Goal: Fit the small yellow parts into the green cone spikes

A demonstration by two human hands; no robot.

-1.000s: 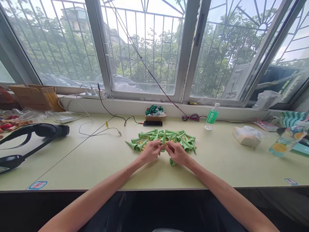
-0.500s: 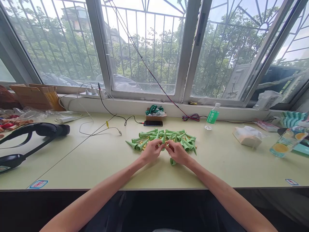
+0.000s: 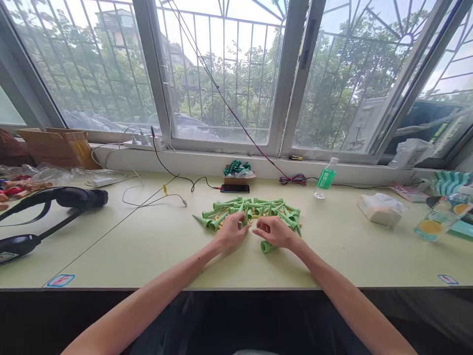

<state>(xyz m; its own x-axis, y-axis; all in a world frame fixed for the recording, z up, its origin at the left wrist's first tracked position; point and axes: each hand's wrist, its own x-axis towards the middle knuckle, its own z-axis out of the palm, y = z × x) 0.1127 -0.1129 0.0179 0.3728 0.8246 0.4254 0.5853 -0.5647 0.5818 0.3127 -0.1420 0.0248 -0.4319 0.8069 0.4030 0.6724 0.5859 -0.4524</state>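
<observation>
My left hand (image 3: 232, 232) is closed around a green cone-shaped piece (image 3: 246, 218), which stands point up between thumb and fingers. A short gap to the right separates it from my right hand (image 3: 275, 230). That hand's fingers are bent and slightly apart, and nothing shows in them. Behind both hands spreads a pile of green hollow cones (image 3: 223, 204) with small yellow pieces (image 3: 300, 225) among them. One more cone (image 3: 265, 246) lies under my right hand, its round opening facing left. My fingers hide part of the pile.
A phone (image 3: 235, 188) lies behind the pile, in front of a small box of green material (image 3: 238, 170). A water bottle (image 3: 325, 180) and tissue pack (image 3: 380, 209) stand right. A black headset (image 3: 74, 197) and cables (image 3: 162, 197) lie left.
My hands, which met at the upright green cone, have come apart. The left has kept the cone and shifted slightly left; the right has moved a little right.
</observation>
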